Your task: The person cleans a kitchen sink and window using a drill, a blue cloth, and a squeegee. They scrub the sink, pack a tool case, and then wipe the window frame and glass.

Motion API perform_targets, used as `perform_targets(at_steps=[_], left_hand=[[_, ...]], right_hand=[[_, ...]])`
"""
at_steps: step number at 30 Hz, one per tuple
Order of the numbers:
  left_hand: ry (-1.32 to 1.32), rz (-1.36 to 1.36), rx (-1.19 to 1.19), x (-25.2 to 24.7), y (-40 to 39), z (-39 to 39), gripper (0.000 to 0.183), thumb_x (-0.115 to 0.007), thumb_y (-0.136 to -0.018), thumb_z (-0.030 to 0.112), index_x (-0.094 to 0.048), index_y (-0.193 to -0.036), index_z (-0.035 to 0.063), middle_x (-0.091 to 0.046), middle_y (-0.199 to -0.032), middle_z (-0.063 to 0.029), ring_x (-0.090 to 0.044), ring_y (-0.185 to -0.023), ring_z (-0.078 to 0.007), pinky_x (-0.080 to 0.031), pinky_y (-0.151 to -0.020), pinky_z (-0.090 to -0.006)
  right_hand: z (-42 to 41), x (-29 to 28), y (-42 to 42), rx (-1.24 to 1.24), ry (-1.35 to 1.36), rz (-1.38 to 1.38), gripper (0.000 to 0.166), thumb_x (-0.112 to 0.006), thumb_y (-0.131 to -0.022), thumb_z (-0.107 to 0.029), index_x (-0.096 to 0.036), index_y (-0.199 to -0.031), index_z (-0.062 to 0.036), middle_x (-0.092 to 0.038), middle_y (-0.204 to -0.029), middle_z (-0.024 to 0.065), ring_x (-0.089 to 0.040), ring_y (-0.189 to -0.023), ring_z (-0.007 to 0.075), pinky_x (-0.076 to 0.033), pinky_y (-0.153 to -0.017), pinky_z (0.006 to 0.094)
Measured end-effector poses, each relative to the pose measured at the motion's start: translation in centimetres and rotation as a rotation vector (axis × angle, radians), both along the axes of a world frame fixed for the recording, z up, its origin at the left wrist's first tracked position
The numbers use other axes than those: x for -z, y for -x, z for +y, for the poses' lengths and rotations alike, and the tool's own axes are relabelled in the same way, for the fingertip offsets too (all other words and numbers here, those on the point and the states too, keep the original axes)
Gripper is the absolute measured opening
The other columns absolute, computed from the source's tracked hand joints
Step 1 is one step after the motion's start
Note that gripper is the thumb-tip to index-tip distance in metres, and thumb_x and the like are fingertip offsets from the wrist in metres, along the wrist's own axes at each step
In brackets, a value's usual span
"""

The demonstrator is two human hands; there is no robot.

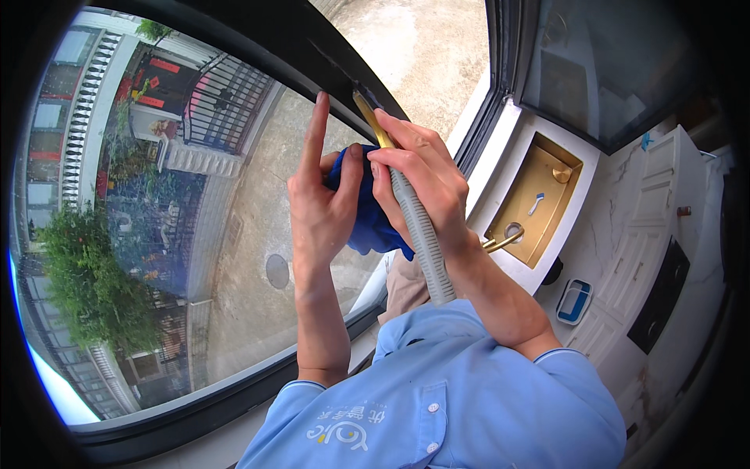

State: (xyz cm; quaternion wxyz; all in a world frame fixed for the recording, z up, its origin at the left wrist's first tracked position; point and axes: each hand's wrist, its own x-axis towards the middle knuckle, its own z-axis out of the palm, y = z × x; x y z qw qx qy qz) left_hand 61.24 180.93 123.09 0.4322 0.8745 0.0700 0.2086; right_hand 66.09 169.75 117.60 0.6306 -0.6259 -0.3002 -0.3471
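Observation:
My right hand (425, 176) grips a slim tool (419, 225) with a ribbed grey handle and a yellowish neck. Its far end meets the black window frame (334, 64); the exact form of the tip is hard to make out against the dark frame. A crumpled blue cloth (369, 217) is held in my left hand (325, 205), between thumb and curled fingers. The left index finger points up, its tip close to the frame. Part of the cloth is hidden behind the right hand.
Left of me is a large window pane (258, 193), with a paved yard outside. A brass-coloured sink (530, 205) with a tap (507, 239) lies to the right, a small blue-and-white brush (536, 203) inside. Beyond are a blue-and-white basin (575, 301) and white cabinets (630, 264).

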Motion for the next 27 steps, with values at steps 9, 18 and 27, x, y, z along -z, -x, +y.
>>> perform_targets(at_steps=[9, 18, 27], left_hand=[[-0.028, 0.021, -0.023, -0.6, 0.0, -0.5, 0.064, -0.058, -0.092, 0.009, -0.031, -0.149, 0.0161, -0.067, -0.068, -0.0083, -0.052, -0.058, -0.0034, -0.042, -0.052, -0.0227], [-0.069, 0.065, -0.012, -0.2, 0.0, -0.6, 0.066, -0.058, -0.094, 0.015, -0.025, -0.151, 0.0186, -0.070, -0.075, -0.0122, -0.063, -0.064, -0.0109, -0.049, -0.060, -0.0269], [-0.081, 0.036, -0.045, 0.6, 0.1, -1.8, 0.065, -0.057, -0.094, 0.014, -0.022, -0.149, 0.0157, -0.070, -0.081, -0.0174, -0.068, -0.068, -0.0185, -0.051, -0.063, -0.0319]], right_hand=[[-0.5, 1.6, 0.0, -0.011, 0.028, 0.028, 0.016, -0.069, -0.073, 0.004, -0.063, -0.087, 0.0025, -0.064, -0.111, 0.0223, -0.063, -0.099, 0.0353, -0.053, -0.083, 0.0382], [-1.2, 4.3, 0.1, -0.040, 0.050, 0.078, 0.016, -0.068, -0.073, 0.006, -0.064, -0.088, 0.0026, -0.065, -0.110, 0.0224, -0.064, -0.097, 0.0347, -0.053, -0.083, 0.0375], [-1.4, 6.0, -0.5, -0.069, 0.043, 0.079, 0.017, -0.068, -0.072, 0.007, -0.064, -0.088, 0.0019, -0.065, -0.110, 0.0224, -0.064, -0.097, 0.0343, -0.053, -0.083, 0.0377]])
